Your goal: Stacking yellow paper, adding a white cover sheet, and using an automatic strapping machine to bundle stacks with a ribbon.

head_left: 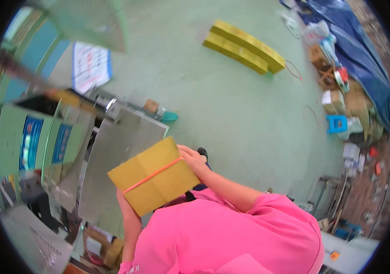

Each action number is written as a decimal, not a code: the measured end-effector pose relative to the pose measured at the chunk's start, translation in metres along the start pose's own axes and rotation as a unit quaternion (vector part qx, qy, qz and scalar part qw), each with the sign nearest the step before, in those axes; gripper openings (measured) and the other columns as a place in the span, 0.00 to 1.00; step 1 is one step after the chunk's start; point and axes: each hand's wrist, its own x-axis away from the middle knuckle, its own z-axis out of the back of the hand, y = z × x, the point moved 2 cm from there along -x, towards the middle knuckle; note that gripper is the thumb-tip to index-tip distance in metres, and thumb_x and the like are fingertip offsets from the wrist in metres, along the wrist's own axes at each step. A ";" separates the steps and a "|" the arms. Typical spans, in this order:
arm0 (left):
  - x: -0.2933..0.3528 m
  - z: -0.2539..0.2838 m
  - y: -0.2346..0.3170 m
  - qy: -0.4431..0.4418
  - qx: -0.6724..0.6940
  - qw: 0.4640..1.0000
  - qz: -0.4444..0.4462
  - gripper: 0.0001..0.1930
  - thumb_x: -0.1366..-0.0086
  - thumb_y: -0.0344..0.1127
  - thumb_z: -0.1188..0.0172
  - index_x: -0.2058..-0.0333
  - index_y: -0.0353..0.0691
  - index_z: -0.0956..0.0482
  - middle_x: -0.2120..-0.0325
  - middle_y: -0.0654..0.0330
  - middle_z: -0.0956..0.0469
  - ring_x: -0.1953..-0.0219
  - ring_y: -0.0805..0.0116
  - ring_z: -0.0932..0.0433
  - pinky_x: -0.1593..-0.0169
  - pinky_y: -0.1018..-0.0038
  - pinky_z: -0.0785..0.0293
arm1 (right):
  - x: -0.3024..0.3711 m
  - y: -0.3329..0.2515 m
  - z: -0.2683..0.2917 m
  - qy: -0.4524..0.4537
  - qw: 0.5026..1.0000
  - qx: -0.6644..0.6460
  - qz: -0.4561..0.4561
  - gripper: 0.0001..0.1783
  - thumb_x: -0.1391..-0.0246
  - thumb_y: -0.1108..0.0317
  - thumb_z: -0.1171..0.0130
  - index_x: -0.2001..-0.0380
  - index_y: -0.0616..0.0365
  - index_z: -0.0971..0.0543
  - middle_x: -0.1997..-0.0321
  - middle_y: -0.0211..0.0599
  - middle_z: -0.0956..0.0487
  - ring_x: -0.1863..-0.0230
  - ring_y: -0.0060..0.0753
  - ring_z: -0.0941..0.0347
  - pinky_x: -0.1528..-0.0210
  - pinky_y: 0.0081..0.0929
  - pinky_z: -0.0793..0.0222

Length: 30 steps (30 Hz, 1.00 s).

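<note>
In front of my chest is a yellow, paper-like bundle (pixel 158 182) with an orange band around its middle, tilted, held between both hands. My right hand (pixel 193 160) grips its right edge, fingers partly tucked behind it. At the lower left edge my left hand (pixel 123 200) supports it; most of those fingers are hidden under the bundle. Farther off on the floor lie rows of similar yellow bundles (pixel 245 45), set close together in a slightly curved line.
To the left stands a metal table (pixel 117 141) beside pale green machinery (pixel 10 141). A white sheet with writing (pixel 92 67) hangs beyond. Along the right are a blue tarp (pixel 359 59), cardboard boxes (pixel 334 101) and a blue stool (pixel 336 123). The floor (pixel 259 128) is green.
</note>
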 end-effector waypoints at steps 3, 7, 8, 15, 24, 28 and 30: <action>0.003 -0.097 -0.015 -0.076 -0.092 0.992 0.030 0.19 0.32 0.46 0.51 0.51 0.40 0.26 0.56 0.58 0.23 0.61 0.64 0.21 0.61 0.68 0.24 | 0.035 -0.028 0.091 0.081 0.971 -0.175 -0.143 0.18 0.36 0.65 0.50 0.46 0.61 0.25 0.48 0.37 0.24 0.49 0.26 0.28 0.45 0.24 0.34; -0.002 -0.201 -0.062 -0.149 -0.155 0.970 0.112 0.17 0.33 0.44 0.49 0.52 0.39 0.25 0.58 0.57 0.22 0.62 0.65 0.21 0.63 0.69 0.24 | 0.071 -0.047 0.197 0.176 0.951 -0.248 -0.059 0.19 0.37 0.70 0.50 0.44 0.61 0.27 0.47 0.35 0.24 0.48 0.25 0.29 0.45 0.23 0.34; -0.008 -0.231 -0.079 -0.159 -0.168 0.967 0.107 0.17 0.33 0.44 0.49 0.52 0.39 0.25 0.58 0.57 0.22 0.62 0.65 0.21 0.63 0.69 0.24 | 0.077 -0.055 0.223 0.203 0.951 -0.232 -0.042 0.19 0.38 0.73 0.51 0.44 0.62 0.27 0.46 0.34 0.24 0.46 0.26 0.29 0.44 0.23 0.35; -0.028 -0.438 -0.208 -0.262 -0.273 0.918 0.116 0.17 0.33 0.42 0.49 0.52 0.38 0.25 0.60 0.57 0.22 0.63 0.65 0.21 0.63 0.69 0.24 | 0.074 -0.072 0.433 0.315 0.916 -0.242 0.049 0.19 0.38 0.73 0.51 0.44 0.64 0.28 0.46 0.37 0.24 0.44 0.27 0.31 0.41 0.25 0.37; -0.034 -0.679 -0.291 -0.230 -0.292 0.924 0.095 0.16 0.32 0.40 0.51 0.53 0.36 0.25 0.62 0.55 0.21 0.64 0.63 0.21 0.65 0.68 0.23 | 0.012 -0.094 0.651 0.359 0.897 -0.254 0.044 0.19 0.36 0.69 0.53 0.45 0.66 0.28 0.49 0.37 0.23 0.49 0.23 0.28 0.47 0.22 0.33; -0.062 -0.783 -0.336 -0.267 -0.308 0.904 0.131 0.16 0.32 0.41 0.51 0.54 0.35 0.25 0.63 0.56 0.22 0.64 0.65 0.21 0.63 0.68 0.23 | -0.031 -0.094 0.741 0.383 0.888 -0.253 0.019 0.21 0.34 0.65 0.54 0.44 0.65 0.29 0.51 0.37 0.23 0.52 0.23 0.28 0.48 0.22 0.33; -0.075 -0.866 -0.371 -0.295 -0.318 0.892 0.126 0.16 0.32 0.41 0.51 0.55 0.35 0.25 0.63 0.57 0.22 0.65 0.65 0.21 0.63 0.68 0.23 | -0.056 -0.075 0.806 0.459 0.869 -0.182 -0.022 0.23 0.34 0.58 0.54 0.45 0.63 0.28 0.53 0.35 0.23 0.53 0.24 0.28 0.51 0.23 0.31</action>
